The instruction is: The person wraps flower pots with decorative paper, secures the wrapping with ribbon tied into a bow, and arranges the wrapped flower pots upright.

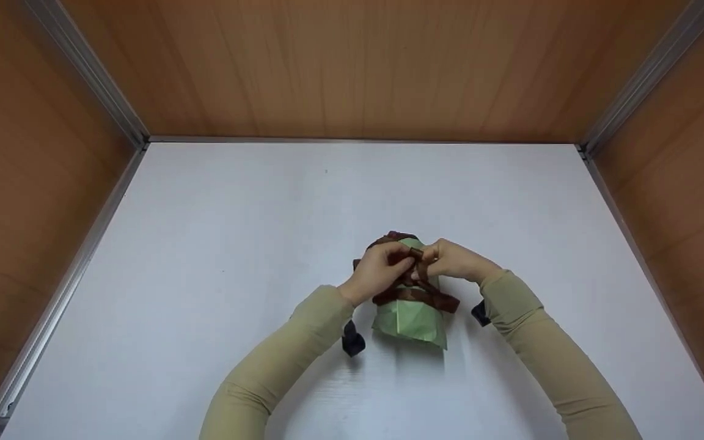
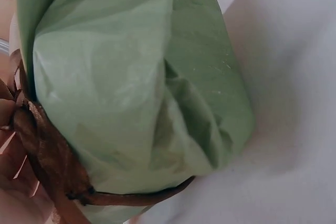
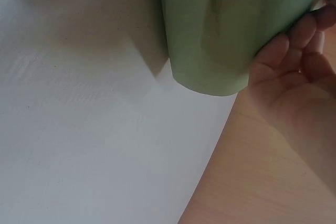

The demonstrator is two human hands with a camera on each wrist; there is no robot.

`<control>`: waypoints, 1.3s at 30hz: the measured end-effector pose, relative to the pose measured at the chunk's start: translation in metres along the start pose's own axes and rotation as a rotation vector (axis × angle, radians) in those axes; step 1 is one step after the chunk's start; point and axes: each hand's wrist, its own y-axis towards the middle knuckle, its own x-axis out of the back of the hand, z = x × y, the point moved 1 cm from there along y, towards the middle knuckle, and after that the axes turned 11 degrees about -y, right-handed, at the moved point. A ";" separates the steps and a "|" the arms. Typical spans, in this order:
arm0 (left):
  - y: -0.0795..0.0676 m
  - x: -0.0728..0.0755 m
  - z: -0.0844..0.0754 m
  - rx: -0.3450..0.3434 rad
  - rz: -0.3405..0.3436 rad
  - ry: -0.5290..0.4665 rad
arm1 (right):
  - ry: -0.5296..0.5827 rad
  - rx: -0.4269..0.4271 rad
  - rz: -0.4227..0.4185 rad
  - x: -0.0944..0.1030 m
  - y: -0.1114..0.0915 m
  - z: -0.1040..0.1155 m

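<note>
A green paper-wrapped bundle (image 1: 412, 321) lies on the white table in the head view, with brown ribbon (image 1: 410, 295) around it. My left hand (image 1: 376, 272) pinches the ribbon above the bundle's middle. From the other side, my right hand (image 1: 457, 260) grips another part of the ribbon in its curled fingers, close to the left fingertips. In the left wrist view, folded green paper (image 2: 115, 87) fills the middle, and the ribbon (image 2: 52, 150) bunches beside the left hand (image 2: 21, 192). The right hand (image 3: 299, 77) lies against the bundle's side (image 3: 220, 40) in the right wrist view.
The white tabletop (image 1: 236, 232) surrounds the bundle. Wood-grain panels (image 1: 358, 67) with metal edging stand at the back and both sides. A small dark object (image 1: 352, 340) shows below the left wrist, another (image 1: 480, 313) by the right cuff.
</note>
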 end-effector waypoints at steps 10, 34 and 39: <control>0.001 -0.003 -0.005 -0.103 -0.076 -0.172 | -0.001 0.009 -0.002 0.001 -0.002 0.002; -0.028 0.022 -0.028 -0.077 -0.161 -0.217 | 0.136 -0.010 -0.142 0.012 -0.011 -0.017; -0.032 0.026 -0.024 -0.086 -0.175 -0.233 | 0.145 -0.005 -0.154 0.013 -0.013 -0.022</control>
